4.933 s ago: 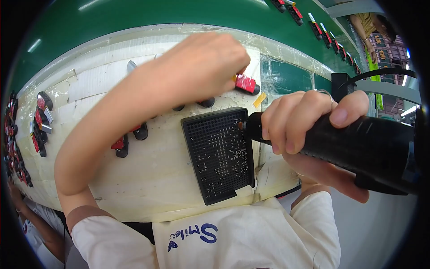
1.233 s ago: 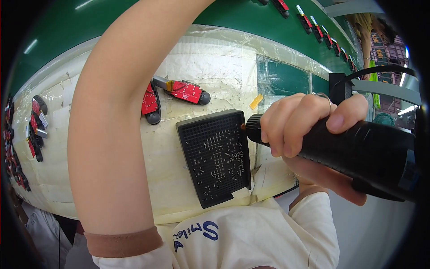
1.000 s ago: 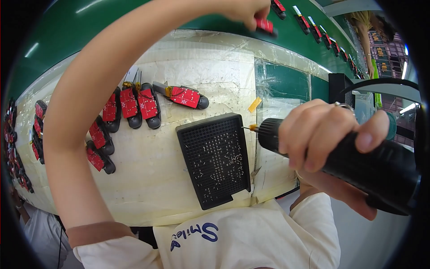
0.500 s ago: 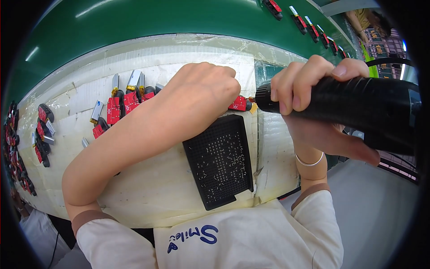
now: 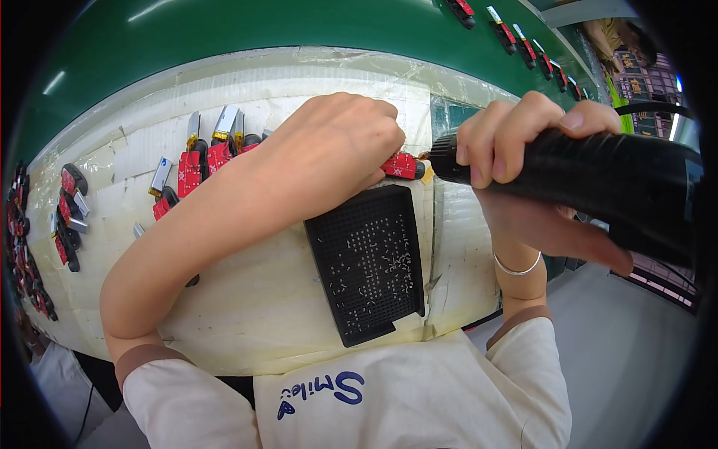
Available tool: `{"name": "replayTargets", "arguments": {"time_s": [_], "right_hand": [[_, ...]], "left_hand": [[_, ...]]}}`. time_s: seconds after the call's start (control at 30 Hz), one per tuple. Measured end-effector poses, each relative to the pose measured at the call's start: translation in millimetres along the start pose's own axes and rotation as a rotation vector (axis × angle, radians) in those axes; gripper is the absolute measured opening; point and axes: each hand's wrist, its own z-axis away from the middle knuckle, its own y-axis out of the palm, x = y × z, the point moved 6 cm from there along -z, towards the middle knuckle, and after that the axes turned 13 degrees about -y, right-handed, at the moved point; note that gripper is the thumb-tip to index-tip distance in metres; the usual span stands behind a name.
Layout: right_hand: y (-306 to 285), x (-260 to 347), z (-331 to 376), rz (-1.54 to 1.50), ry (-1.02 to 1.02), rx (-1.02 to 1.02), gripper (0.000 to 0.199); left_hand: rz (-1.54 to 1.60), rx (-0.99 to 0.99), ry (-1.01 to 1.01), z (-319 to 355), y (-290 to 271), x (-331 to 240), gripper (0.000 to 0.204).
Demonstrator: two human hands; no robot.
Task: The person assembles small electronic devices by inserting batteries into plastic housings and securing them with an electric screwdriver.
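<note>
My left hand (image 5: 348, 142) is closed, knuckles up, around a small device with a red circuit board and black end (image 5: 402, 166). The part inside my fingers is hidden. A black electric screwdriver (image 5: 583, 168) lies level in my right hand (image 5: 516, 142), fingers over its top and thumb below. Its ribbed nose points left at the device's black end, very close to it; whether the bit touches cannot be made out. Just below my left hand lies a black perforated tray (image 5: 336, 299), with many tiny screws standing in its holes or scattered over it.
Several red-board devices with silver battery cells (image 5: 191, 168) lie beyond my left forearm. More stand in a cluster (image 5: 71, 217) at the left and along the green surface (image 5: 247, 30) at the far right. A cable (image 5: 651, 108) trails from the screwdriver. Another person's arm (image 5: 602, 41) shows far right.
The screwdriver's nose has come slightly nearer the device, and less of its bit shows. My left hand keeps its grip and has shifted only a little. The whole view has tilted slightly.
</note>
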Motion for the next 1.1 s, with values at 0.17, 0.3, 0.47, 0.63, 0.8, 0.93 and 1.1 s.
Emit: {"name": "replayTargets", "arguments": {"time_s": [0.17, 0.3, 0.47, 0.63, 0.8, 0.93, 1.1], "right_hand": [[21.4, 29.2, 0.0, -0.025, 0.118, -0.148, 0.082], [29.3, 32.2, 2.8, -0.005, 0.343, -0.165, 0.076], [29.1, 18.6, 12.5, -0.109, 0.382, -0.136, 0.074], [33.6, 17.9, 11.2, -0.095, 0.204, -0.064, 0.075], [30.0, 31.5, -10.0, -0.071, 0.146, 0.019, 0.076], [31.6, 21.5, -8.2, -0.030, 0.071, 0.019, 0.079], [29.3, 4.4, -5.8, -0.075, 0.045, 0.046, 0.085]], "left_hand": [[0.165, -0.069, 0.020, 3.1, -3.1, 5.3, 0.021], [0.242, 0.066, 0.065, -5.1, -3.9, 2.8, 0.021], [0.268, 0.075, 0.049, -3.2, 1.2, 5.8, 0.021], [0.274, 0.097, 0.043, -3.3, 4.4, 6.9, 0.021], [0.292, 0.046, 0.114, -2.6, 3.6, 1.4, 0.021], [0.301, 0.033, 0.108, -2.0, 3.9, 3.1, 0.019], [0.314, 0.043, 0.103, -0.7, 3.4, 3.3, 0.015]]}}
